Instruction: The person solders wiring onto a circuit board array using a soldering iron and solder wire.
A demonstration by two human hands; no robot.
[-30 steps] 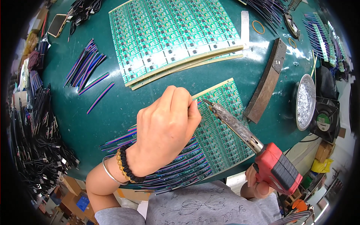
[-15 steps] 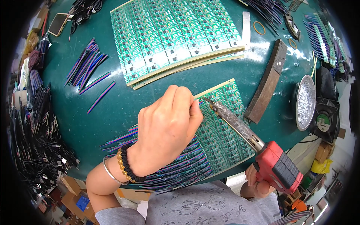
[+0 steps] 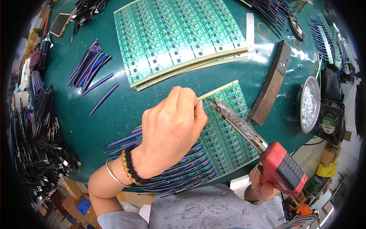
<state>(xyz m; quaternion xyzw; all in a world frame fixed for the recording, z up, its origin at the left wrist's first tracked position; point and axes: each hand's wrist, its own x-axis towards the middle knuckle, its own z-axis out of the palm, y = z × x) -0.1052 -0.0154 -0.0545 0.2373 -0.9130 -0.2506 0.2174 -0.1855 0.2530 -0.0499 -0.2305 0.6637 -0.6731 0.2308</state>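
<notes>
My left hand (image 3: 171, 128) is closed in a pinch over the upper edge of a green circuit-board panel (image 3: 230, 139). Short coloured wire ends show just beyond its fingertips, on the board; the rest of that ribbon wire is hidden by the hand. Lower right, my right hand (image 3: 262, 187) grips a soldering iron (image 3: 283, 168) with a red and black handle. The iron's tip meets the board beside the wire ends. Rows of multicoloured ribbon wires (image 3: 190, 162) stretch left from the panel, passing under my left wrist.
A stack of circuit-board panels (image 3: 175, 34) lies beyond my left hand. Loose ribbon wires (image 3: 88, 66) are at the left, near a heap of black cables (image 3: 42, 141). On the right are a dark bar (image 3: 270, 84), a metal bowl (image 3: 310, 105) and a small fan (image 3: 329, 124).
</notes>
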